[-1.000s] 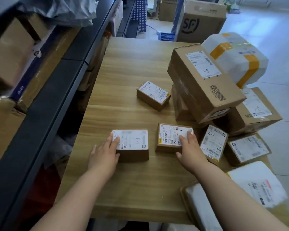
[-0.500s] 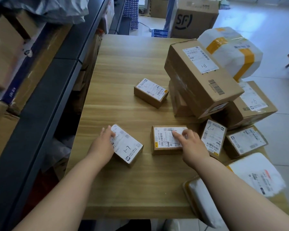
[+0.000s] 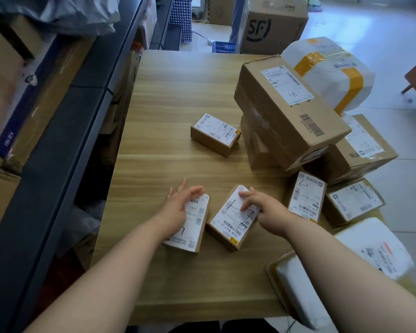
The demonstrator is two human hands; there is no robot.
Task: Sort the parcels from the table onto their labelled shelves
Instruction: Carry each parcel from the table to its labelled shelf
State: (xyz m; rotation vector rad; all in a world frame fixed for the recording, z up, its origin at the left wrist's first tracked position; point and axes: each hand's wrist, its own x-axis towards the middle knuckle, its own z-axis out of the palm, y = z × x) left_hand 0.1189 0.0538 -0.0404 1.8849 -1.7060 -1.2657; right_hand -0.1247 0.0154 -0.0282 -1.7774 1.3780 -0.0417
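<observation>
Two small brown parcels with white labels lie side by side on the wooden table [image 3: 178, 97]. My left hand [image 3: 178, 207] rests flat on the left parcel [image 3: 192, 227], fingers spread. Fingertips of my right hand [image 3: 262, 207] press on the label of the right parcel [image 3: 231, 219], which is marked "1-7" and lies turned diagonally. A third small parcel [image 3: 214, 133] sits farther back, untouched. Another labelled "1-7" [image 3: 306, 197] lies to the right of my right hand.
Dark shelves [image 3: 65, 121] with boxes run along the left. A pile of bigger cartons [image 3: 288, 109], a white wrapped bundle with yellow tape [image 3: 329, 70] and flat parcels [image 3: 353, 205] crowd the table's right side. A white mailer [image 3: 375, 246] lies at the near right corner.
Both hands have turned their parcels and slid them together: the left parcel moved right and now lies lengthwise, the right parcel rotated diagonally toward it.
</observation>
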